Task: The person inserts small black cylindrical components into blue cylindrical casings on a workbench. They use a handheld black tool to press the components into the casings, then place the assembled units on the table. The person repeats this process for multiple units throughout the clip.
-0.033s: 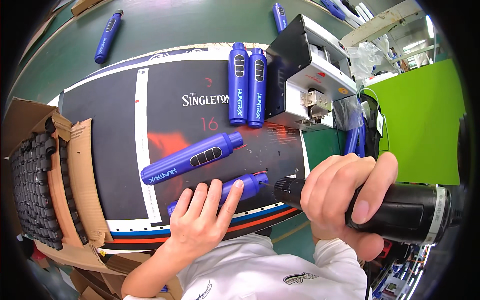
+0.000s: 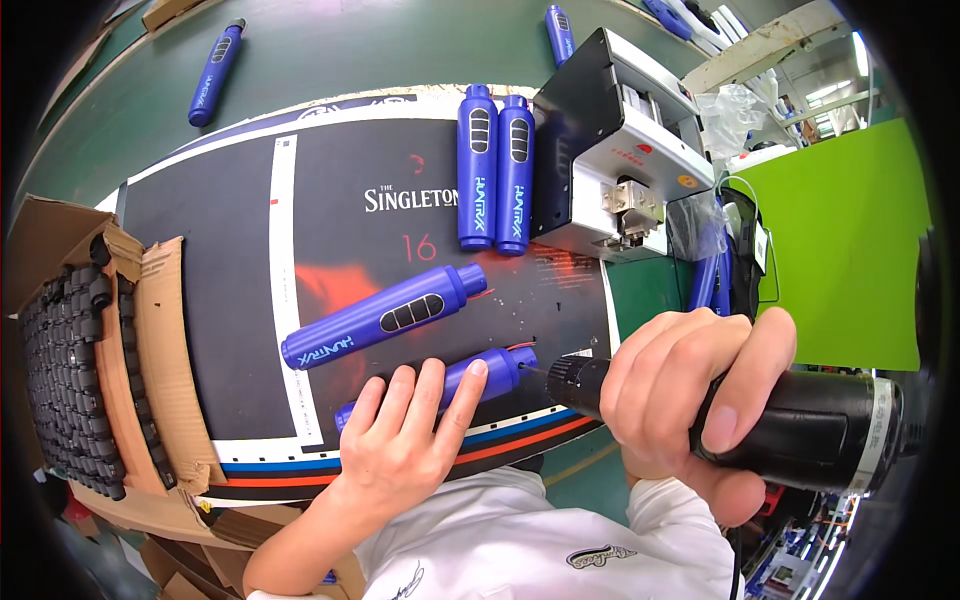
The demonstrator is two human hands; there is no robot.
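Note:
My left hand (image 2: 405, 425) lies over a blue tubular plastic handle (image 2: 492, 372) and holds it down on the dark mat, hiding its middle. A red wire shows by this handle's right end. My right hand (image 2: 690, 400) is wrapped round a black electric screwdriver (image 2: 810, 425), held sideways. Its thin bit meets the handle's right end; whether it sits in a screw is too small to tell. Just beyond lies a second blue handle (image 2: 380, 315), tilted, with black oval buttons and a red wire at its narrow end.
Two more blue handles (image 2: 477, 170) lie side by side against a black and silver machine (image 2: 620, 150). On the left stands a cardboard box (image 2: 170, 360) packed with black parts (image 2: 70, 380). Another blue handle (image 2: 215, 75) rests far left. A bright green panel (image 2: 840, 240) is at the right.

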